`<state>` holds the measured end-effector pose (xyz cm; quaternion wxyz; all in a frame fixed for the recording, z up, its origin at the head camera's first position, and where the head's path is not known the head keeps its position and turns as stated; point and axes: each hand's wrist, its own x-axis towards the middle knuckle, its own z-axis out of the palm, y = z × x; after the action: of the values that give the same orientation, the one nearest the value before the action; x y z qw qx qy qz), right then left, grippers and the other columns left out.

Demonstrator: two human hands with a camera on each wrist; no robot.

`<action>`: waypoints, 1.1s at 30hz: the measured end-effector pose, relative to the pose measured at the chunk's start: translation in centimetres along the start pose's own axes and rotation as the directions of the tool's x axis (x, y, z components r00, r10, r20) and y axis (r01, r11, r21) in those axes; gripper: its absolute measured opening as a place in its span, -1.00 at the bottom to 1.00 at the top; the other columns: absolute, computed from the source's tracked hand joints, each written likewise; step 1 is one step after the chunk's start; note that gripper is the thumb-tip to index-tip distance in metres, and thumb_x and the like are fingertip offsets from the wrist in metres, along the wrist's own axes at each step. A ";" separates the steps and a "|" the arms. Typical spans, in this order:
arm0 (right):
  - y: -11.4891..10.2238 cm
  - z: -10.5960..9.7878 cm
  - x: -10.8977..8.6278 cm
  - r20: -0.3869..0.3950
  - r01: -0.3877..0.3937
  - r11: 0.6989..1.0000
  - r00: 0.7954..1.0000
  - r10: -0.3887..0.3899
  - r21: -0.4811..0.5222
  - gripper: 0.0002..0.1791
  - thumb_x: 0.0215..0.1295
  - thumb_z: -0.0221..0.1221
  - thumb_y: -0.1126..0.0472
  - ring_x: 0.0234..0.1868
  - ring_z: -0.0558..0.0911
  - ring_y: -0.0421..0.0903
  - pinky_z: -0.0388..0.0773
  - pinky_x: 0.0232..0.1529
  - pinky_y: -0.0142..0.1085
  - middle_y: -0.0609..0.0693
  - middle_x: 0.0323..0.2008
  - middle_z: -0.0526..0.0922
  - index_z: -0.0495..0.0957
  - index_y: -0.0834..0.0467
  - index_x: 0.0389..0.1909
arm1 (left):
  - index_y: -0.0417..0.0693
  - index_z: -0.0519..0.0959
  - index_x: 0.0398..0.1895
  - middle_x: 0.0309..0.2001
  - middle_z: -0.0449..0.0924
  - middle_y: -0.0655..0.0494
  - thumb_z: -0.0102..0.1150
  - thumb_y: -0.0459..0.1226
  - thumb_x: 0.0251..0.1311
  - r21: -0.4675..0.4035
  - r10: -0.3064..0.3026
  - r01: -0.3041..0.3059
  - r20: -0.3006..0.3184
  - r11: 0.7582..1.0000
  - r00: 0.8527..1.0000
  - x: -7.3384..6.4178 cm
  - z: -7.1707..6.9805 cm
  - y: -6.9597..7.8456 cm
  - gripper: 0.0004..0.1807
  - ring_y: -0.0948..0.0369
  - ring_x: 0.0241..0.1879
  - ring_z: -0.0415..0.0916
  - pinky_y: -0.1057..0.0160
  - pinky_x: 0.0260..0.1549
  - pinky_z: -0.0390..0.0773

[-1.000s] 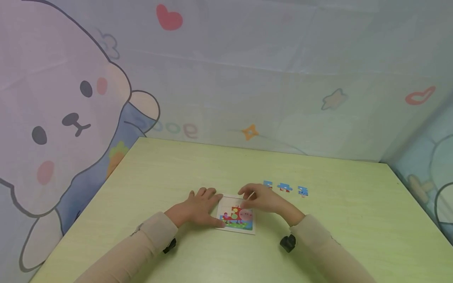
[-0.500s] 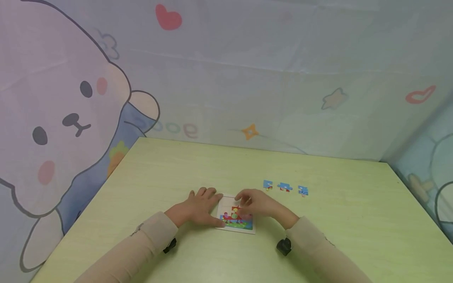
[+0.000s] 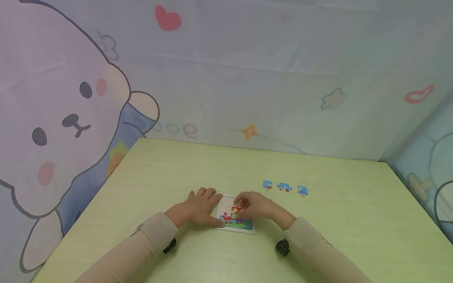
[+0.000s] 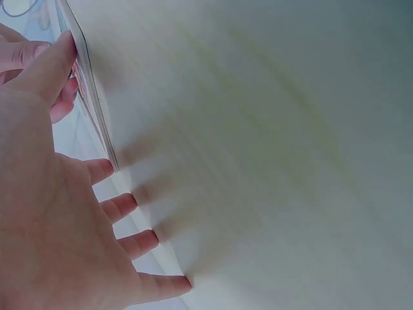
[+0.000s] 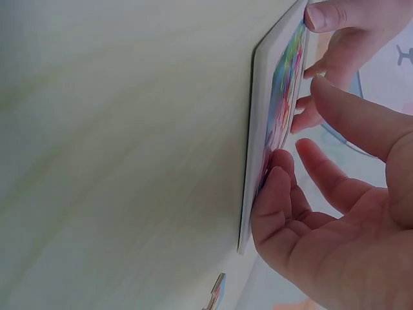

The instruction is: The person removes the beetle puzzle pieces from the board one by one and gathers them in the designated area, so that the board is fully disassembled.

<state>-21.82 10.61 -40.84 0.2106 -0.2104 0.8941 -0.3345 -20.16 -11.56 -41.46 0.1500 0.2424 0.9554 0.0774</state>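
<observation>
A small square jigsaw puzzle [image 3: 238, 225] in a white frame lies on the table, its lower part showing a colourful picture and its upper left part bare white. My left hand [image 3: 198, 208] is spread beside it, thumb on the near left corner and index fingertip at the far left corner; the other fingertips touch the table [image 4: 258, 194]. Over the right side of the puzzle is my right hand [image 3: 260, 205]. In the right wrist view its lower fingers [image 5: 277, 194] bend against the picture, while thumb and index stand apart with nothing visible between them.
Three loose blue jigsaw pieces lie in a row beyond my right hand: a left piece [image 3: 267, 184], a middle piece [image 3: 284, 186] and a right piece [image 3: 302, 191]. A printed cloth [image 3: 226, 78] hangs behind the table's far edge.
My right hand has moved slightly left and nearer over the puzzle, uncovering the left loose piece and covering more of the picture. The left hand stays in place.
</observation>
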 end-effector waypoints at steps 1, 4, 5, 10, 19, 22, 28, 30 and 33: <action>-0.1 0.0 0.0 0.003 0.002 1.000 1.000 -0.002 -0.004 -0.64 0.08 0.39 0.24 -0.14 0.52 -0.06 0.51 -0.03 -0.14 0.01 -0.19 0.55 0.56 0.16 -0.09 | -0.04 0.18 0.45 0.42 0.09 -0.07 0.17 0.32 0.05 -0.001 0.001 -0.001 -0.001 1.000 1.000 0.0 0.0 0.0 0.01 -0.11 0.37 0.03 -0.37 0.21 0.08; -0.2 0.1 0.0 0.010 0.007 1.000 1.000 -0.007 -0.020 -0.63 0.07 0.40 0.25 -0.17 0.51 -0.07 0.51 -0.06 -0.16 0.00 -0.20 0.55 0.56 0.17 -0.09 | -0.03 0.17 0.45 0.42 0.09 -0.07 0.17 0.32 0.05 -0.001 0.002 -0.002 -0.003 1.000 1.000 -0.1 0.0 0.0 0.01 -0.11 0.37 0.02 -0.36 0.21 0.09; -0.2 0.1 0.0 0.013 0.010 1.000 1.000 -0.010 -0.026 -0.62 0.06 0.40 0.25 -0.18 0.50 -0.08 0.51 -0.08 -0.18 0.00 -0.21 0.55 0.56 0.17 -0.09 | -0.03 0.18 0.45 0.42 0.09 -0.07 0.17 0.32 0.05 -0.001 0.001 -0.001 -0.003 1.000 1.000 -0.1 0.0 0.0 0.01 -0.11 0.38 0.02 -0.37 0.21 0.09; -0.3 0.4 0.1 0.024 0.015 0.998 1.000 -0.014 -0.059 -0.60 0.03 0.43 0.24 -0.23 0.48 -0.10 0.50 -0.12 -0.21 -0.01 -0.22 0.56 0.56 0.15 -0.09 | -0.03 0.18 0.45 0.41 0.10 -0.07 0.17 0.32 0.04 0.004 -0.005 0.005 -0.003 1.000 1.000 0.0 0.1 0.1 0.00 -0.11 0.38 0.03 -0.37 0.21 0.09; -0.7 0.6 0.3 0.039 0.013 0.996 0.999 -0.009 -0.088 -0.61 0.03 0.42 0.29 -0.21 0.50 -0.09 0.50 -0.07 -0.13 0.04 -0.18 0.60 0.56 0.14 -0.09 | -0.02 0.19 0.45 0.41 0.10 -0.06 0.17 0.33 0.03 0.007 -0.005 0.005 -0.007 1.000 1.000 -0.1 0.1 0.1 0.00 -0.10 0.37 0.04 -0.36 0.21 0.09; -0.8 0.6 0.3 0.040 0.018 0.994 0.999 -0.013 -0.106 -0.60 0.03 0.42 0.29 -0.22 0.47 -0.09 0.48 -0.10 -0.17 0.02 -0.20 0.59 0.56 0.15 -0.07 | -0.02 0.18 0.45 0.42 0.10 -0.05 0.17 0.33 0.04 0.002 -0.004 0.004 -0.006 1.000 1.000 -0.1 0.0 0.0 0.01 -0.09 0.37 0.03 -0.35 0.21 0.08; -0.9 0.6 0.3 0.047 0.046 0.991 0.998 -0.041 -0.122 -0.60 0.03 0.42 0.31 -0.28 0.44 -0.11 0.44 -0.22 -0.25 -0.02 -0.29 0.54 0.58 0.19 -0.07 | -0.02 0.18 0.46 0.42 0.08 -0.05 0.18 0.32 0.04 -0.010 -0.004 0.004 -0.003 1.000 1.000 -0.2 0.0 0.1 0.00 -0.09 0.38 0.02 -0.35 0.22 0.07; -0.9 0.6 0.3 0.047 0.052 0.991 0.998 -0.046 -0.122 -0.61 0.03 0.42 0.31 -0.29 0.43 -0.11 0.42 -0.24 -0.27 -0.03 -0.32 0.52 0.58 0.19 -0.09 | -0.02 0.18 0.45 0.42 0.09 -0.06 0.18 0.31 0.04 -0.014 -0.005 0.005 -0.003 1.000 1.000 -0.2 0.0 0.1 0.00 -0.09 0.38 0.02 -0.35 0.22 0.06; -0.8 0.6 0.3 0.045 0.059 0.991 0.998 -0.053 -0.121 -0.62 0.03 0.42 0.32 -0.30 0.41 -0.11 0.39 -0.27 -0.28 -0.03 -0.33 0.50 0.57 0.18 -0.09 | -0.02 0.19 0.45 0.42 0.09 -0.06 0.19 0.31 0.04 -0.017 -0.004 0.004 -0.004 1.000 1.000 -0.2 0.0 0.1 0.00 -0.09 0.37 0.03 -0.35 0.22 0.07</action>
<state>-21.52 9.60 -40.77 0.2064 -0.2548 0.9021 -0.2805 -19.95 -11.59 -41.38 0.1504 0.2390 0.9555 0.0856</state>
